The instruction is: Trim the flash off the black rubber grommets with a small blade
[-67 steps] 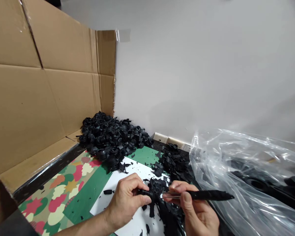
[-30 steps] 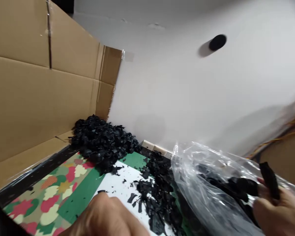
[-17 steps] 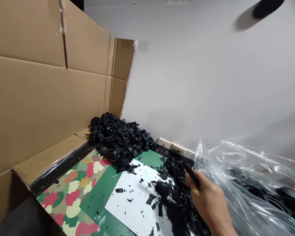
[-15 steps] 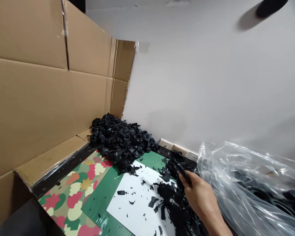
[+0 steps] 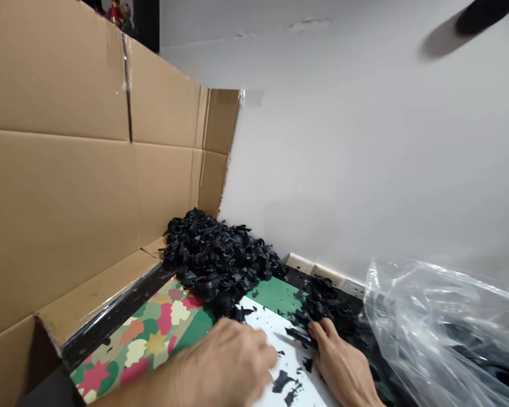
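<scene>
Left hand (image 5: 233, 362) has reappeared, grip unclear, near black tool (image 5: 300, 337) clamped in right hand (image 5: 343, 366).

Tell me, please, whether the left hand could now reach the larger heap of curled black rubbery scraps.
Probably yes: the left hand is close to the heap, with nothing visibly blocking.

Left grip (image 5: 237, 359) blurred; bag (image 5: 411, 316) cut off right.
</scene>
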Action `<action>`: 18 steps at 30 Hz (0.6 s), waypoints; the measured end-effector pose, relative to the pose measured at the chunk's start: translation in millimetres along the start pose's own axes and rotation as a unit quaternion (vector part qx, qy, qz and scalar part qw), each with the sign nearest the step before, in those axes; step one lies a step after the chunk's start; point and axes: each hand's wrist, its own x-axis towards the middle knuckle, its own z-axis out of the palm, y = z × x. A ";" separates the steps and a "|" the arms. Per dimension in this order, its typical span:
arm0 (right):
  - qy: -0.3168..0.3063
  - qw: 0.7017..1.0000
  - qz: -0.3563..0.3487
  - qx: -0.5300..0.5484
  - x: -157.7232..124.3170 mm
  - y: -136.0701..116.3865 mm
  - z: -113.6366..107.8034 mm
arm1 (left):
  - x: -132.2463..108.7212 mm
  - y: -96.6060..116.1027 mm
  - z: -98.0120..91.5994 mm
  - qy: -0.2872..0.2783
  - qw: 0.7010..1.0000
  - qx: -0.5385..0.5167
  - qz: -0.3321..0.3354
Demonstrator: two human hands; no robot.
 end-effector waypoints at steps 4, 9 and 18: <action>-0.011 0.999 0.051 -0.008 27.8 19.2 -12.6 | 28.2 -6.6 -26.9 -0.044 0.953 0.245 -0.171; -0.037 0.992 0.117 0.013 48.1 31.3 -20.7 | 39.3 -23.4 -23.9 -0.039 0.928 0.312 -0.201; -0.021 0.983 0.159 0.087 15.2 6.2 -73.4 | 39.7 -28.8 -37.9 0.006 0.913 0.327 -0.243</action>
